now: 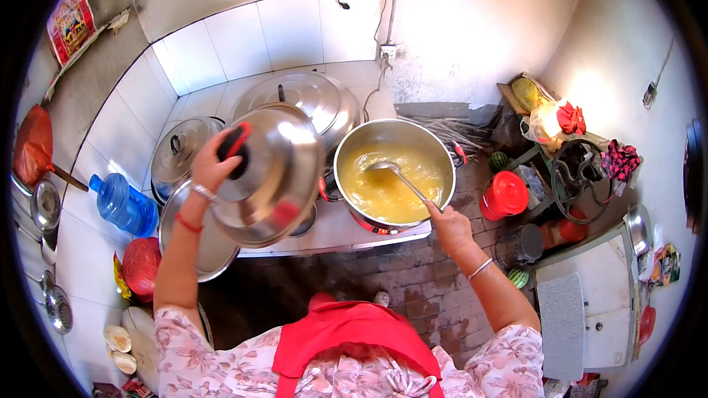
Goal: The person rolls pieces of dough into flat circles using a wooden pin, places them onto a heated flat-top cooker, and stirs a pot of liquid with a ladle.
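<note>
My left hand (pixel 214 160) grips the black and red handle of a domed metal pot lid (pixel 276 177), which is tilted and blurred, left of the pot. My right hand (pixel 452 228) holds the handle of a metal ladle (pixel 410 183) whose bowl dips into yellowish liquid (pixel 376 199). That liquid fills much of a deep steel pot (pixel 452 177) with red and black side handles, standing near the right end of the tiled counter.
Behind the raised lid sits a large lidded pan (pixel 315 94); a smaller lidded pot (pixel 180 155) and a blue water bottle (pixel 124 207) are to the left. On the floor at right stands a red bucket (pixel 504 193), near a white cabinet (pixel 605 282) and watermelons (pixel 518 277).
</note>
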A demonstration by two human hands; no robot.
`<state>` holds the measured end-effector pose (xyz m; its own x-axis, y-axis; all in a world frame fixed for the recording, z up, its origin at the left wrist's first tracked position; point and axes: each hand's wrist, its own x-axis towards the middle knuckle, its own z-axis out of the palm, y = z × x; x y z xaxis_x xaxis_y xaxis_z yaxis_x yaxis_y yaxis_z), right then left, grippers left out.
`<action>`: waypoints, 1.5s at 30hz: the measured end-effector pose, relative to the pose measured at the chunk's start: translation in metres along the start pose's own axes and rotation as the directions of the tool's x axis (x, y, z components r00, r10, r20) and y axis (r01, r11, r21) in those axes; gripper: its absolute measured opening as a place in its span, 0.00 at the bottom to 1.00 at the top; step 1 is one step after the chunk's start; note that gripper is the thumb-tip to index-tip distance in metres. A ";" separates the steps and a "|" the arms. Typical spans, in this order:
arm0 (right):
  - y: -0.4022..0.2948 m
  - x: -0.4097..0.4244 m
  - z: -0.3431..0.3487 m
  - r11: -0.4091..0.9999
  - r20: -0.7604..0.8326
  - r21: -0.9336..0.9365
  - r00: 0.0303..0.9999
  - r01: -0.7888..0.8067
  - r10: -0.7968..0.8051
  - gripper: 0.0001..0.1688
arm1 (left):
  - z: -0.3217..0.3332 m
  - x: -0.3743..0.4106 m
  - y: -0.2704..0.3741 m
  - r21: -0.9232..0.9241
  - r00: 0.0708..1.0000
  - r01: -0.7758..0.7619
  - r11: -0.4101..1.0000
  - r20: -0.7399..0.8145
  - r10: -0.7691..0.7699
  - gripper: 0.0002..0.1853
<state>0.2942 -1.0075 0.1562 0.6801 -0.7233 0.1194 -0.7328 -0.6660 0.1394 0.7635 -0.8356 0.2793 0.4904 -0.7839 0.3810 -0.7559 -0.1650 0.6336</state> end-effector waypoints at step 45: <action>0.092 -0.113 -0.076 0.944 -0.296 0.328 0.954 0.046 0.056 0.16 | 0.332 0.097 0.122 -0.053 0.778 -0.494 0.868 0.419 0.468 0.32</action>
<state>0.1514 -0.9738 0.2299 0.6141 -0.6731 0.4122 -0.6670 -0.7218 -0.1850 0.5750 -1.1302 0.1697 -0.1543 -0.9377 0.3112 -0.8754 0.2758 0.3970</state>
